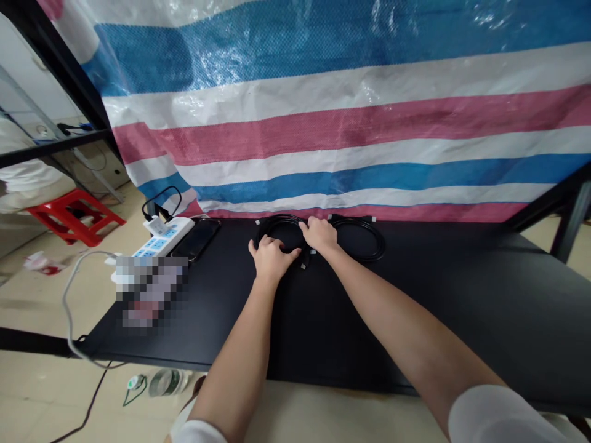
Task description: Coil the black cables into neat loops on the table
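Two coiled black cables lie near the back edge of the black table (341, 320). My left hand (271, 258) rests at the front of the left coil (282, 217), its thumb and fingers spread apart. At that coil's right side is my right hand (319, 235), fingers curled down against the cable; what they pinch is partly hidden. A small connector (303, 266) sticks out between my hands. The right coil (381, 241) lies flat just beyond my right hand, with a connector (373, 219) at its back.
A white power strip (159, 241) with plugs and a dark phone (197, 239) lie at the table's left, beside a blurred-out patch. A striped plastic sheet (332, 135) hangs behind. A red stool (78, 215) and a seated person (28, 178) are at far left.
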`<action>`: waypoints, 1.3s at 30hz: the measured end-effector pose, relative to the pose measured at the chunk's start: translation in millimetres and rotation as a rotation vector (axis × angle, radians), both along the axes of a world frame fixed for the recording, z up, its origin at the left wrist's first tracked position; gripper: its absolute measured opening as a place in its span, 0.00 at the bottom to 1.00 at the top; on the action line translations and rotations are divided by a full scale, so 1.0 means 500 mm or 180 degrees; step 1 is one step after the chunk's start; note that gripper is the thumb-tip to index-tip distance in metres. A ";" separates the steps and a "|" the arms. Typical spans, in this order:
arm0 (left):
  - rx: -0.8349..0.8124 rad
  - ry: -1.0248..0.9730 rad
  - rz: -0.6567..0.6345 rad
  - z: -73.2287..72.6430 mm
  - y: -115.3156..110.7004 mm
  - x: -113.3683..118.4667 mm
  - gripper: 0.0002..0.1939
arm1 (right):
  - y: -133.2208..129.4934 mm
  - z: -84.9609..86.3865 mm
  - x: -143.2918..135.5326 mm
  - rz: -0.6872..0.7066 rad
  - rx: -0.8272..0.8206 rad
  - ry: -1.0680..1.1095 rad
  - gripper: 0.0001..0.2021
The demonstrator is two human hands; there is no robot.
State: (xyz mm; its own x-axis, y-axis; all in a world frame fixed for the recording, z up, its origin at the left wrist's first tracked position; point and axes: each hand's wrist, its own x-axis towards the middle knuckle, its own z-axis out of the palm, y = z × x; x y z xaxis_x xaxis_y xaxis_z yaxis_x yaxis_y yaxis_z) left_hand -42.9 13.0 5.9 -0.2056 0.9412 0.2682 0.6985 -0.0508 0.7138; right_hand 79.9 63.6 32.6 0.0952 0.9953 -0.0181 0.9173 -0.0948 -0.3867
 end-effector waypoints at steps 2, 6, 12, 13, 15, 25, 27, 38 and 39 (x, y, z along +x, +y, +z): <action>0.0069 0.0011 -0.0043 -0.001 0.000 0.000 0.09 | -0.006 -0.001 0.006 -0.0026 0.0142 0.0120 0.16; 0.0276 0.0135 -0.0633 -0.005 0.002 0.004 0.08 | -0.018 -0.009 0.036 -0.0103 0.0609 0.0427 0.13; 0.0264 0.0899 -0.1091 -0.011 0.000 0.011 0.13 | -0.042 -0.028 0.140 -0.0564 0.1364 0.0930 0.03; 0.0299 0.0960 -0.1096 -0.012 0.000 0.012 0.12 | -0.048 -0.030 0.160 -0.0675 0.1418 0.0973 0.02; 0.0374 0.1027 -0.1103 -0.015 0.001 0.013 0.12 | -0.063 -0.031 0.199 -0.1000 0.1365 0.0991 0.02; 0.0612 0.1203 -0.1031 -0.023 0.005 0.007 0.12 | -0.074 -0.072 0.306 -0.1813 0.0766 0.0518 0.08; 0.0534 0.1231 -0.1050 -0.026 0.008 0.004 0.14 | -0.070 -0.078 0.309 -0.1767 0.0645 0.0446 0.07; 0.0092 0.1398 -0.1266 -0.024 0.001 0.022 0.19 | -0.081 -0.051 0.290 -0.1592 0.0181 0.0177 0.14; 0.0068 0.1440 -0.1180 -0.023 -0.002 0.026 0.19 | -0.081 -0.050 0.286 -0.1535 0.0186 0.0108 0.15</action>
State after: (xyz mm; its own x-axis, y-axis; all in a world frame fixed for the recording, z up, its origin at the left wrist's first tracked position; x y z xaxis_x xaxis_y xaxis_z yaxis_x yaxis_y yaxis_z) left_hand -29.8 12.2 -5.5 0.2759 0.9218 0.2724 0.8664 -0.3612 0.3449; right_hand 222.9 23.0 7.6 0.5462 0.8372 0.0254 0.7609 -0.4833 -0.4330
